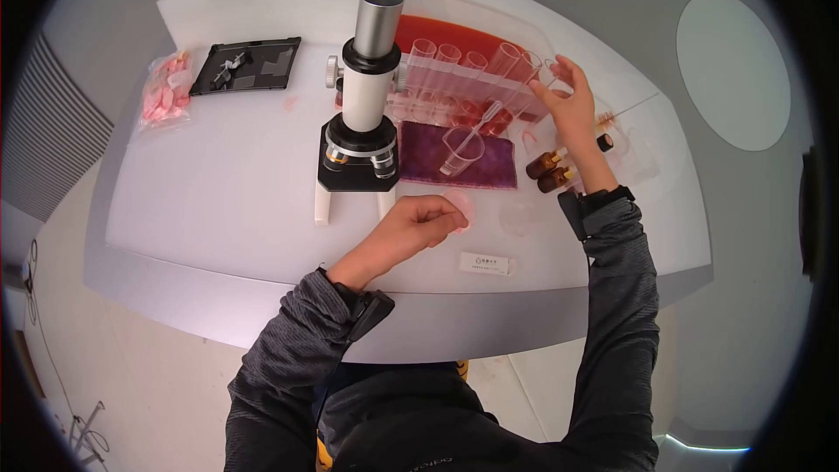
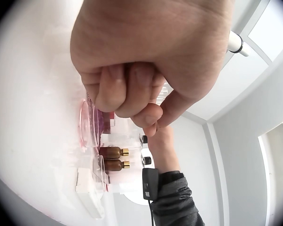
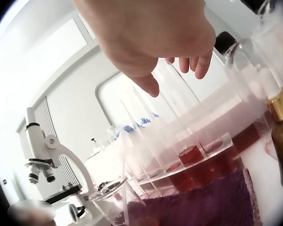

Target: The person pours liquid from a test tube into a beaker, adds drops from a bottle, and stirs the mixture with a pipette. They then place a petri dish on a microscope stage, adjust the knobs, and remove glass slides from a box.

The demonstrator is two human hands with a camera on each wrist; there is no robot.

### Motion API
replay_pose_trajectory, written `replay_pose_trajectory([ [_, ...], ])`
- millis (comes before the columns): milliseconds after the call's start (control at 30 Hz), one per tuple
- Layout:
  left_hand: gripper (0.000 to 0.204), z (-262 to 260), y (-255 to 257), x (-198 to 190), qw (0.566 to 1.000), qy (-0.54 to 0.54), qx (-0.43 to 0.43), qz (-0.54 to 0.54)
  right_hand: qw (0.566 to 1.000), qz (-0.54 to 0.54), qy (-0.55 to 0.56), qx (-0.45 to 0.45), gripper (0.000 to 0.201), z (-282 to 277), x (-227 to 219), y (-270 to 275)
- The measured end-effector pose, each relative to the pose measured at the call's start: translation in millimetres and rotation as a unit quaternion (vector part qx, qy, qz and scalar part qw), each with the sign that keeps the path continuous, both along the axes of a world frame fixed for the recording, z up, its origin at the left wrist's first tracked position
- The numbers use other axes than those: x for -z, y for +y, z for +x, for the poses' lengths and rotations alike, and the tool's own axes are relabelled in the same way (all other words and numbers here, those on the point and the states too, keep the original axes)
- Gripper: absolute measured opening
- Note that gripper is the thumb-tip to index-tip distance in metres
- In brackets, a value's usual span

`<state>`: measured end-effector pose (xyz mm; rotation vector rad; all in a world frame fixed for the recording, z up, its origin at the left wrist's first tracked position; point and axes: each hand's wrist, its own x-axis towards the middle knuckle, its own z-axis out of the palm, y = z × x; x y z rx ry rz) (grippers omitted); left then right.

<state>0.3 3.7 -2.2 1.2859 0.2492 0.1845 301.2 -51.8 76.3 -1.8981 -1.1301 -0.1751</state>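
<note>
My left hand (image 1: 406,232) is over the table beside a pink round dish (image 1: 461,207); its fingers are curled and the thumb meets the index finger. In the left wrist view this hand (image 2: 151,56) shows nothing held. My right hand (image 1: 572,109) reaches to the right end of a clear rack (image 1: 463,79) of test tubes (image 1: 505,59). In the right wrist view the thumb and fingers of this hand (image 3: 155,42) stand apart around the tube tops. Red liquid (image 3: 191,155) is in some tubes. A beaker (image 1: 463,147) with a dropper stands on a purple cloth (image 1: 422,153).
A microscope (image 1: 365,96) stands left of the cloth. Brown dropper bottles (image 1: 544,164) are below my right hand, and a small white box (image 1: 487,264) lies near the front edge. Farther left are a black tray (image 1: 249,65) and a bag of pink items (image 1: 168,92).
</note>
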Motion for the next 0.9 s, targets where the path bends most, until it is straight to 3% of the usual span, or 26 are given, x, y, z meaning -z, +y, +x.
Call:
replay_pose_trajectory([
  [167, 0.02, 0, 0, 0, 1.0, 0.003, -0.001, 0.006, 0.978, -0.096, -0.177, -0.058, 0.057, 11, -30, 7],
  [267, 0.02, 0, 0, -1, 1.0, 0.003, -0.002, 0.003, 0.961, -0.148, -0.219, -0.084, 0.055, 10, -44, 13],
  [567, 0.019, -1, -1, 1, 1.0, -0.007, -0.005, -0.007, 0.939, -0.299, -0.132, -0.106, 0.043, 20, -54, 28],
  [667, 0.019, -1, 0, -1, 1.0, -0.004, -0.004, -0.008, 0.937, -0.309, -0.077, -0.146, 0.035, 16, -59, 31],
  [900, 0.02, -1, 2, 2, 1.0, -0.004, 0.003, -0.009, 0.95, -0.27, -0.076, -0.136, 0.03, 2, -65, 23],
])
